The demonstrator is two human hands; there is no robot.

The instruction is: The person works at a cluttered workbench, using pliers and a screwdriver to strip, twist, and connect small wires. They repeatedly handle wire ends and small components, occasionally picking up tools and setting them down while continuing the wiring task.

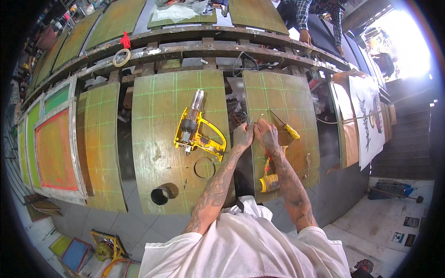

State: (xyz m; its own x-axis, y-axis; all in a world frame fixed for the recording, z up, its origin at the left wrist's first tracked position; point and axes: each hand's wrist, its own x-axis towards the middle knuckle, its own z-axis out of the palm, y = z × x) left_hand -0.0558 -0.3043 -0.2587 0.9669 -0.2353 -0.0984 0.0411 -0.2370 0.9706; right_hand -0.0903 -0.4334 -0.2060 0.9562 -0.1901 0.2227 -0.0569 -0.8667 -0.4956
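My left hand [242,135] and my right hand [266,133] meet over the gap between two boards, fingers pinched together. A thin, small piece shows at the fingertips, too small to make out. On the board to the left lies an opened yellow heat gun [189,125], its metal nozzle pointing away and its inner parts bare. Nearer me are a thin ring [204,168] and a short black tube [160,195]. A screwdriver [292,131] with a yellow handle rests beyond my right hand. Another yellow part [269,182] is partly hidden by my right forearm.
Green-lined boards [153,120] stand along metal rails [185,51]. A tape roll [121,58] hangs at the rail. Framed screens [55,148] lean at the left; printed sheets [368,120] lie right. Another person's hand [305,37] is at the far right. A cable [343,121] crosses there.
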